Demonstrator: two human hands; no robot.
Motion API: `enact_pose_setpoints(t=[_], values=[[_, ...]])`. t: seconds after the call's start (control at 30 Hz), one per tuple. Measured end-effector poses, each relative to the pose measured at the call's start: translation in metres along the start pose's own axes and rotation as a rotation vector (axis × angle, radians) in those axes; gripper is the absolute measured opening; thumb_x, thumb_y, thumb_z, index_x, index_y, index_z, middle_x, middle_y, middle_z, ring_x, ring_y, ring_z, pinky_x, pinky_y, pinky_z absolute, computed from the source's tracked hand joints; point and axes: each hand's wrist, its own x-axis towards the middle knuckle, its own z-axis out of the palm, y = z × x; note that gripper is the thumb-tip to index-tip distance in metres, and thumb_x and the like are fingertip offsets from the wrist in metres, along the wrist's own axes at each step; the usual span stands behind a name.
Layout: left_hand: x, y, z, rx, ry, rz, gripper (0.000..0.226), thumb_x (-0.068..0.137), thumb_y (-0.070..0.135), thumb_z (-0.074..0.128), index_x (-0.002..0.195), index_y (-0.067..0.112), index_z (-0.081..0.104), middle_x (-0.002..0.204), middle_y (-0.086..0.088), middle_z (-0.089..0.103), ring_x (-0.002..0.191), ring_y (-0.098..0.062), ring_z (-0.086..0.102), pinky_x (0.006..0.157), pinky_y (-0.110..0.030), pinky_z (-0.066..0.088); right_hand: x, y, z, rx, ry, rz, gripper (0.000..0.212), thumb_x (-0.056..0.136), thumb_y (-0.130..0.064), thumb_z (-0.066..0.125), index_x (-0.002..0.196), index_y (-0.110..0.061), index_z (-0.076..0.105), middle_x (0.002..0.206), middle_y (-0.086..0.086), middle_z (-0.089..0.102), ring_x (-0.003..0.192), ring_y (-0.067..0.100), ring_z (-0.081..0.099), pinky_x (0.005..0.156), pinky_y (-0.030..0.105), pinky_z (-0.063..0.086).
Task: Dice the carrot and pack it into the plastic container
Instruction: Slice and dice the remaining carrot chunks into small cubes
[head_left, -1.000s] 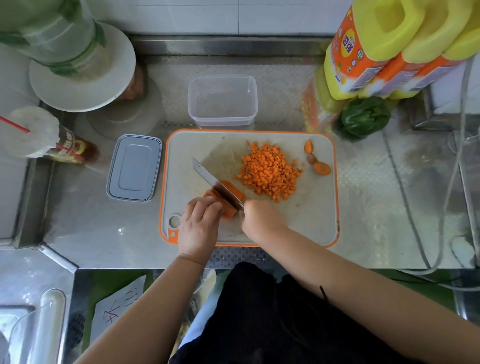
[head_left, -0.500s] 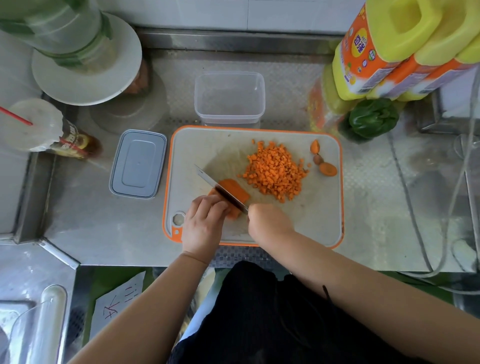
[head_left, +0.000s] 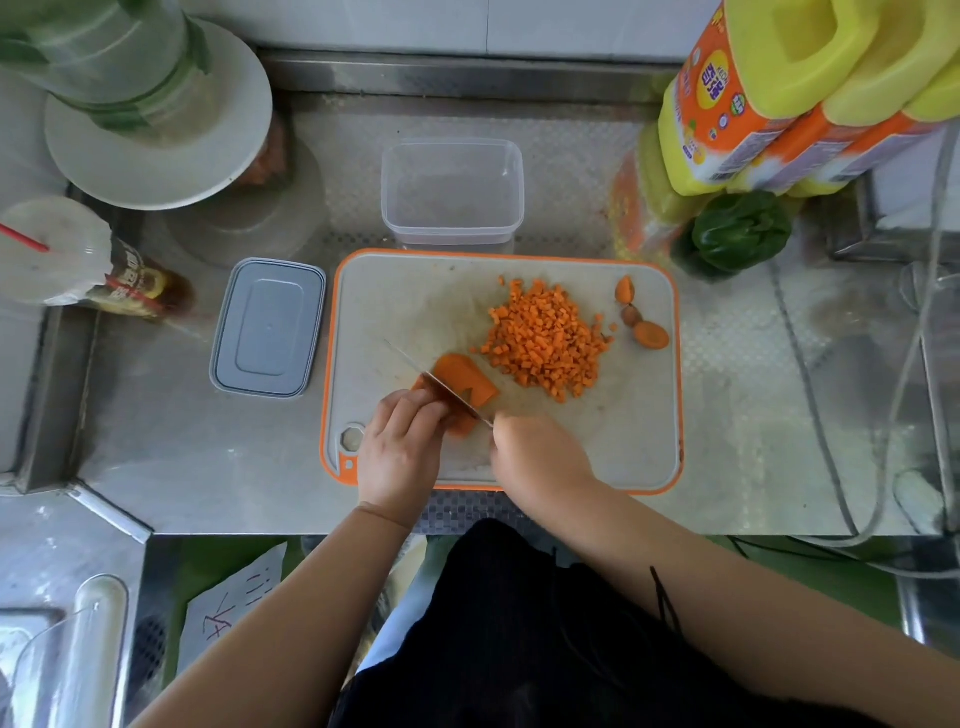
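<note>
Last uncut carrot piece (head_left: 460, 382) flat on the cutting board (head_left: 623, 441), near its front left, knife (head_left: 436, 382) bedded in it on a diagonal. Compared with a second ago, more orange showing on the far side of the blade: edge stepped toward the person, another slab freed. Blade angle and hand positions otherwise much the same, apart from a small drift of the camera. Left hand (head_left: 402, 452) with fingers curled down onto the near part of the piece, pinning it just beside the blade. Right hand (head_left: 535, 454) closed round the knife handle. Heap of diced carrot (head_left: 545, 338) just behind and right of the piece, not touching it; three trimmed ends (head_left: 641, 322) near the right rim. Clear plastic container (head_left: 452, 189) right behind the board, nothing in it; its grey lid (head_left: 267, 327) left of the board. By the look of things, dicing well along but not finished: slabs to be cut into strips and cubes, packing not begun.

Handle fully hidden inside the right fist. Portion of carrot under the left fingers covered, so remaining length hard to judge. Fingertip clearance from the edge impossible to tell. Tall vessel (head_left: 104, 57) at top left and yellow bottles (head_left: 779, 104) at top right cut off by the frame; green pepper (head_left: 740, 231) partly tucked beneath the bottles.
</note>
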Motion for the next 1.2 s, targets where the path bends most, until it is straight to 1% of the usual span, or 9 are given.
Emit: enact_pose_setpoints(t=[0.13,0.2,0.37,0.5,0.6,0.67,0.73,0.93,1.2], values=[[0.000,0.000,0.001,-0.007,-0.014,-0.018,0.004,0.085,0.002,0.070,0.089,0.004,0.072,0.094,-0.010,0.068,0.094,-0.027,0.055,0.088,-0.035,0.049,-0.015,0.002,0.000,-0.090,0.022,-0.040,0.015,0.091,-0.001,0.044,0.101,-0.008,0.053,0.060,-0.001,0.032,0.063,0.027,0.043,0.044,0.028,0.019],[0.000,0.002,0.001,0.000,-0.014,-0.025,0.006,0.085,0.002,0.069,0.090,0.003,0.072,0.095,-0.011,0.067,0.094,-0.028,0.054,0.090,-0.033,0.046,-0.019,0.000,-0.001,-0.084,0.008,-0.025,0.015,0.090,0.001,0.045,0.100,-0.008,0.052,0.061,-0.001,0.031,0.064,0.027,0.042,0.043,0.028,0.016],[-0.001,0.002,0.002,-0.003,-0.023,-0.035,0.007,0.084,0.003,0.070,0.091,0.003,0.072,0.098,-0.011,0.067,0.096,-0.029,0.052,0.089,-0.034,0.045,-0.019,-0.004,-0.005,-0.053,-0.017,0.000,0.021,0.086,0.007,0.047,0.087,-0.013,0.038,0.062,0.000,0.032,0.065,0.027,0.043,0.053,0.031,0.031],[-0.003,-0.001,0.005,0.001,-0.033,-0.032,0.012,0.083,0.003,0.071,0.094,0.008,0.069,0.100,-0.010,0.066,0.095,-0.031,0.053,0.088,-0.035,0.045,-0.014,-0.010,-0.008,-0.070,-0.046,0.002,0.019,0.087,0.007,0.045,0.085,-0.010,0.036,0.061,0.001,0.031,0.053,0.022,0.036,0.044,0.028,0.022],[-0.003,-0.002,0.006,0.007,-0.029,-0.026,0.008,0.087,0.004,0.066,0.092,0.007,0.072,0.101,-0.010,0.066,0.096,-0.030,0.053,0.089,-0.034,0.044,-0.004,-0.017,-0.012,-0.082,-0.089,0.025,0.021,0.089,0.006,0.044,0.079,-0.010,0.038,0.064,0.001,0.034,0.053,0.018,0.035,0.047,0.029,0.025],[-0.003,-0.002,0.006,0.003,-0.025,-0.020,0.009,0.089,0.005,0.063,0.092,0.006,0.072,0.101,-0.010,0.067,0.096,-0.030,0.052,0.089,-0.034,0.045,0.003,-0.020,-0.013,-0.060,-0.106,0.036,0.016,0.090,0.005,0.044,0.084,-0.009,0.045,0.070,0.003,0.044,0.065,0.026,0.050,0.054,0.031,0.031],[-0.003,-0.003,0.007,0.004,-0.020,-0.012,0.007,0.089,0.004,0.064,0.093,0.006,0.070,0.099,-0.011,0.066,0.095,-0.029,0.052,0.088,-0.036,0.046,0.009,-0.020,-0.011,-0.044,-0.100,0.047,0.016,0.091,0.004,0.044,0.101,-0.004,0.054,0.083,0.009,0.055,0.080,0.033,0.059,0.060,0.032,0.035],[-0.004,-0.005,0.008,0.004,-0.011,0.016,0.006,0.093,0.007,0.062,0.097,0.008,0.065,0.097,-0.011,0.065,0.095,-0.030,0.053,0.087,-0.035,0.046,0.017,-0.018,0.000,-0.048,-0.099,0.084,0.022,0.089,0.005,0.048,0.108,-0.001,0.055,0.092,0.013,0.062,0.083,0.033,0.063,0.060,0.033,0.041],[0.000,0.001,0.003,0.014,-0.003,0.035,0.028,0.086,0.000,0.068,0.101,0.018,0.053,0.107,-0.002,0.052,0.096,-0.030,0.051,0.084,-0.038,0.048,0.028,-0.002,-0.009,0.045,-0.056,0.097,0.016,0.093,-0.008,0.049,0.105,-0.005,0.060,0.074,0.003,0.047,0.069,0.025,0.050,0.060,0.031,0.040]])
